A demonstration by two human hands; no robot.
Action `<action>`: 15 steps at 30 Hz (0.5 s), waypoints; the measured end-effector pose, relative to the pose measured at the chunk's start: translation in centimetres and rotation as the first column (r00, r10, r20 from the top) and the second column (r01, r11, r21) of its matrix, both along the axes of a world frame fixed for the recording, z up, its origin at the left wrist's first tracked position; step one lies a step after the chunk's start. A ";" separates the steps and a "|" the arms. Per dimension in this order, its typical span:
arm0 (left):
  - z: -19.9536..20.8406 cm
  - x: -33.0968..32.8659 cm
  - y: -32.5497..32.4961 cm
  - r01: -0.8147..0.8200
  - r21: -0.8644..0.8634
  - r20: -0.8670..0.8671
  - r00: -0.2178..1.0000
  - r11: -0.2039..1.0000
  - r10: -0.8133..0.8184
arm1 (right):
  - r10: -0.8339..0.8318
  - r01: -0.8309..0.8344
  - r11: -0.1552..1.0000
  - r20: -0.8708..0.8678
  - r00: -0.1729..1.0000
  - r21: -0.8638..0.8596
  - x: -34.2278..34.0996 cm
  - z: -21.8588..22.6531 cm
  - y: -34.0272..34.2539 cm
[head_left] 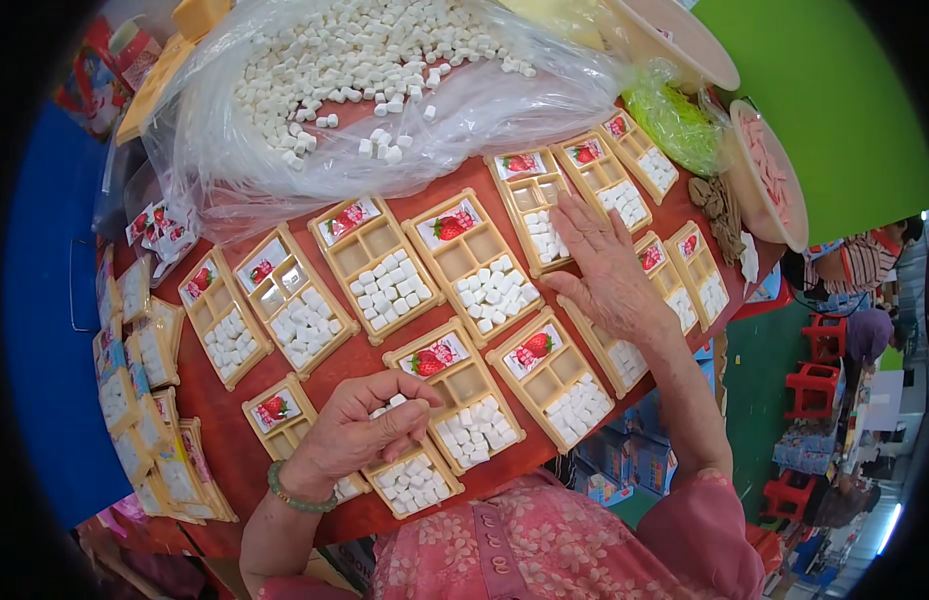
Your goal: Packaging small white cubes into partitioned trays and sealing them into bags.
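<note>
My left hand (370, 425), with a green bead bracelet at the wrist, has its fingers curled around a few small white marshmallows (393, 403). It hovers above the near row of beige divided trays, hiding part of one tray (415, 485). Stretched out flat, my right hand (610, 265) lies over the lower right of a far-row tray (525, 195), its fingertips by the marshmallows. Each tray has a strawberry-printed packet (452, 222) in its top compartment. Small white marshmallows fill the large compartment, while the two small middle ones hold none.
A clear plastic sheet (205, 120) with a big heap of marshmallows (335, 60) covers the table's far side. Filled trays stand stacked (150, 400) at the left. To the right are a bag of bright green pieces (675, 115), a brown cloth (720, 215) and a bowl (797, 225) of pink sticks.
</note>
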State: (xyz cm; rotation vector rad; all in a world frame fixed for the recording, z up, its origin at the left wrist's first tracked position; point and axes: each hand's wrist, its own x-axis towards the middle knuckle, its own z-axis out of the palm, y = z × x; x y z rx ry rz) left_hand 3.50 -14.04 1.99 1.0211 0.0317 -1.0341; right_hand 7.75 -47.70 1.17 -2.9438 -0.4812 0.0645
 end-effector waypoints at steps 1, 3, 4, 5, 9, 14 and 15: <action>0.0 0.0 0.0 -0.003 0.005 0.004 1.000 1.000 0.003 | 0.001 -0.001 1.000 -0.013 1.000 0.026 0.1 0.1 -0.1; 0.1 0.0 0.1 -0.003 0.007 0.006 1.000 1.000 0.003 | -0.019 0.023 0.993 -0.031 0.999 0.113 0.1 0.6 -0.5; 0.1 -0.1 0.1 -0.004 0.008 0.007 1.000 1.000 0.004 | -0.037 0.047 0.979 -0.051 0.998 0.198 0.2 0.8 -0.5; 0.1 -0.1 0.1 -0.007 0.007 0.006 1.000 1.000 0.007 | -0.034 0.044 0.979 -0.052 0.998 0.197 0.1 0.9 -0.5; 0.1 -0.1 0.0 -0.003 -0.001 0.012 1.000 1.000 0.003 | -0.086 0.060 0.968 0.095 0.992 0.244 0.7 0.6 -0.9; 0.2 -0.1 0.0 0.006 -0.003 -0.003 1.000 1.000 -0.006 | -0.106 0.018 0.915 0.199 0.974 0.402 3.1 0.8 -1.0; 0.2 -0.1 -0.1 -0.013 -0.003 0.003 1.000 1.000 0.013 | -0.099 0.016 0.918 0.191 0.977 0.395 3.5 0.7 -1.0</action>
